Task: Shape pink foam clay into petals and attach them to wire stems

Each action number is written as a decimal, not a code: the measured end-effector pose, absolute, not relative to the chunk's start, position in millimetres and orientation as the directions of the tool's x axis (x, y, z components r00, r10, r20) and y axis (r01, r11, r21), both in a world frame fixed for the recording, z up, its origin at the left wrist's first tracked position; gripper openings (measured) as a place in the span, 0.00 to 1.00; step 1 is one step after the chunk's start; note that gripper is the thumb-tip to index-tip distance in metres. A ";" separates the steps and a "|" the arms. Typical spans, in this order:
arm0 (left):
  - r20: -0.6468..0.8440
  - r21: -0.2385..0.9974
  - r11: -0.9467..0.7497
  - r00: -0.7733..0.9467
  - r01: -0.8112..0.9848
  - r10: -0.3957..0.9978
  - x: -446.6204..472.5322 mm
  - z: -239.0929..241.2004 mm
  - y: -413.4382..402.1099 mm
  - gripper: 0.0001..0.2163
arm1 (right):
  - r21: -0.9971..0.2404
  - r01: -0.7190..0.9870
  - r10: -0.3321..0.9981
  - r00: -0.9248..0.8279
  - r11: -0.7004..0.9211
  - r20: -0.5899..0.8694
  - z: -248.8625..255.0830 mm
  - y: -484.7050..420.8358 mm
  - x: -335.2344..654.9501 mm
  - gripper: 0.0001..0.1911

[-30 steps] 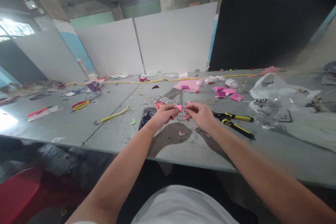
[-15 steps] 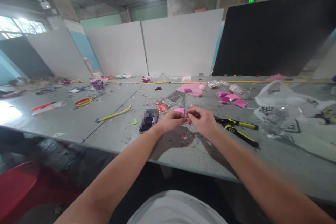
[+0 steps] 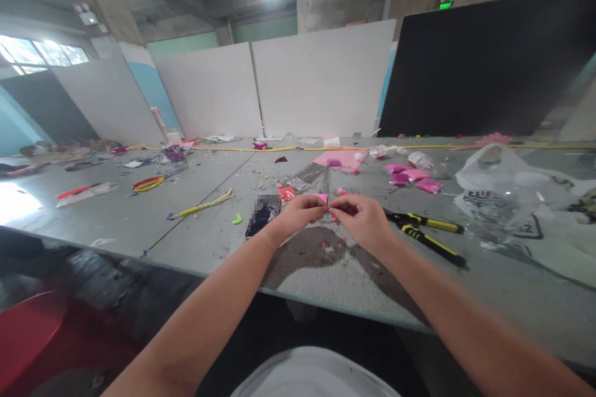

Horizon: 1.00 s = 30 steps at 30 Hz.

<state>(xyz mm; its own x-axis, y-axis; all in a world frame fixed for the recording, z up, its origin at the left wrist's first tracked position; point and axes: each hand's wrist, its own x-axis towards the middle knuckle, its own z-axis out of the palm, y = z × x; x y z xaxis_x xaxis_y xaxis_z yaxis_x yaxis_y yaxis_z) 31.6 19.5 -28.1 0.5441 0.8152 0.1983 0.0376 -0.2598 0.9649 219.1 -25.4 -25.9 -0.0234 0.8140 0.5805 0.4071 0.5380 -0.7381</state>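
Over the table near its front edge, my left hand (image 3: 300, 213) and my right hand (image 3: 361, 217) meet fingertip to fingertip, both pinched closed. What lies between the fingers is too small to make out. Just behind them a pink piece (image 3: 323, 197) shows partly, and a red packet (image 3: 287, 192) lies beyond my left hand. Thin clear strands or film (image 3: 313, 176) fan out behind the fingers. A phone (image 3: 263, 218) rests left of my left wrist. Right of my right hand lies a cutting tool with black and yellow handles (image 3: 435, 247).
A pink sheet (image 3: 344, 157) lies farther back, near clear plastic bottles (image 3: 423, 163) and several pink packets (image 3: 413, 175). At right stands a white plastic bag (image 3: 488, 195). A yellow cord (image 3: 223, 149) crosses the back. Twisted yellow strands (image 3: 205, 205) lie left; a red chair (image 3: 32, 335) is below.
My fingertips have come closer together and now touch or nearly touch. The camera view has shifted slightly. Objects on the table look unmoved.
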 end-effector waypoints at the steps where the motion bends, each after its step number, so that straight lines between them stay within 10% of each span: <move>1: 0.206 0.965 -0.260 0.539 0.026 0.817 31.3 -26.7 19.1 0.16 | -0.733 0.411 0.809 -0.020 0.542 0.587 -25.4 -26.1 219.5 0.05; 30: 0.204 0.921 -0.352 0.559 0.169 0.803 31.0 -24.4 19.6 0.18 | -0.649 0.487 0.779 -0.112 0.584 0.616 -31.7 -27.0 223.3 0.08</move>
